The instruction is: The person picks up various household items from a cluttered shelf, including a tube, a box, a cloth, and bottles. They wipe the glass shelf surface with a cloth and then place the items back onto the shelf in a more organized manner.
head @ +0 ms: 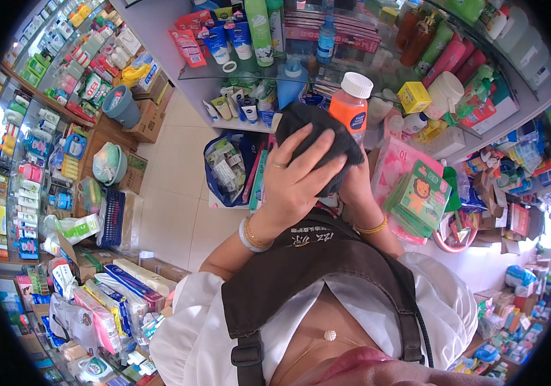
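My left hand (pixel 299 176), with a ring and bracelets, grips a bunched black cloth (pixel 307 118) from above, its fingers spread over the folds. Against the right side of the cloth stands a plastic bottle (pixel 350 108) with an orange band, a dark round label bearing writing and a white ribbed cap. My right hand (pixel 356 186), a yellow bracelet at its wrist, is below the bottle and appears to hold its lower part. Most of the right fingers and the bottle's base are hidden behind the cloth. Both hands are in front of my chest.
Ahead, a glass shelf (pixel 237 77) bears tubes and bottles. To the right, green boxes with a lion picture (pixel 420 195) lie on a pink pack (pixel 386 166). A blue bag (pixel 227 166) stands below the shelf. Stocked shelves (pixel 49 120), a bucket (pixel 122 106) and cartons line the left.
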A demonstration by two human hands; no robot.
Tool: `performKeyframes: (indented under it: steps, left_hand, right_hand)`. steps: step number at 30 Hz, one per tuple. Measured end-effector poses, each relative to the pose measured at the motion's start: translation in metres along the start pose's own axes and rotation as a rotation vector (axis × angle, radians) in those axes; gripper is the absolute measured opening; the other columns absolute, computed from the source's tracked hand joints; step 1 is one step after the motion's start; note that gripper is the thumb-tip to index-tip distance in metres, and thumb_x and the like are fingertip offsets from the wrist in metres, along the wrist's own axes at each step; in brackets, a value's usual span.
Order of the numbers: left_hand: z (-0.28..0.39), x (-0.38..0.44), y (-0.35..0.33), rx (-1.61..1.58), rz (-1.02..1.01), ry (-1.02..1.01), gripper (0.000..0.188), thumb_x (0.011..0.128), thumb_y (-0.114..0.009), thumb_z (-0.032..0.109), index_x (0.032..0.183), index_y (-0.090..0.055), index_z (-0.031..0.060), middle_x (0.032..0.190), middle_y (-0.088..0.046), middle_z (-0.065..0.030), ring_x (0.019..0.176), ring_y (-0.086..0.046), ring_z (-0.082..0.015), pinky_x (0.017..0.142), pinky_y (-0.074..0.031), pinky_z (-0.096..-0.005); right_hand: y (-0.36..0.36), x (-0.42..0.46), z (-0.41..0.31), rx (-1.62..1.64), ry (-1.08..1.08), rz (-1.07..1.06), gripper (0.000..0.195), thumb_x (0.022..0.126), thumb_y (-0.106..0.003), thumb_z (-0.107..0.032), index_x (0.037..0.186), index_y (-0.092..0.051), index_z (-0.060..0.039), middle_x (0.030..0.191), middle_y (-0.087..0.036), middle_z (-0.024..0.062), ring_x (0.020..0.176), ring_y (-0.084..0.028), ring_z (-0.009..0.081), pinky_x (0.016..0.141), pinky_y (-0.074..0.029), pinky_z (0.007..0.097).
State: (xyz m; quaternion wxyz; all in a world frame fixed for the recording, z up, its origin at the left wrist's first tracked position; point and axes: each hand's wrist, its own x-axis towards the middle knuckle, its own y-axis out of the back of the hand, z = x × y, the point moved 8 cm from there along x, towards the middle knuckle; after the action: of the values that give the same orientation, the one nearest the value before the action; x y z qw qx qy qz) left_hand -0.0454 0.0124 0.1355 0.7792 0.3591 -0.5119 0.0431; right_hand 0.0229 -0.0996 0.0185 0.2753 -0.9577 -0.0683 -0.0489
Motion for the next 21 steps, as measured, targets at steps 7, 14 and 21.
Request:
performKeyframes:
  steps: [7, 14, 21]
  left_hand:
    - [-0.009, -0.036, 0.000, -0.110, 0.129, 0.006, 0.035, 0.065, -0.071, 0.010, 0.100, -0.067, 0.0125, 0.129, -0.046, -0.0106, 0.117, -0.042, -0.0387, 0.096, -0.038, -0.0421]
    - [-0.026, -0.059, -0.015, -0.241, 0.306, 0.241, 0.069, 0.086, -0.062, 0.028, 0.138, -0.021, 0.0101, 0.138, -0.029, -0.0250, 0.124, -0.036, -0.0395, 0.101, -0.031, -0.0434]
    - [-0.078, -0.071, -0.037, -0.936, 0.606, 0.726, 0.060, 0.096, -0.036, 0.043, 0.133, -0.030, -0.0028, 0.131, -0.040, -0.0133, 0.118, -0.043, -0.0213, 0.099, -0.034, -0.0350]
  right_hand:
    - [-0.008, 0.001, -0.012, 0.035, 0.078, -0.114, 0.046, 0.092, -0.053, -0.034, 0.124, -0.042, -0.0020, 0.112, -0.055, 0.0049, 0.098, -0.054, 0.0123, 0.088, -0.043, 0.0282]
    - [-0.023, 0.003, -0.009, 0.135, 0.110, -0.091, 0.047, 0.095, -0.046, -0.035, 0.129, -0.037, -0.0041, 0.118, -0.051, 0.0044, 0.104, -0.050, 0.0125, 0.091, -0.041, 0.0291]
    - [-0.041, 0.001, -0.024, -0.197, 0.265, -0.146, 0.045, 0.093, -0.051, -0.025, 0.129, -0.035, -0.0025, 0.118, -0.050, 0.0044, 0.106, -0.046, 0.0110, 0.093, -0.038, 0.0287]
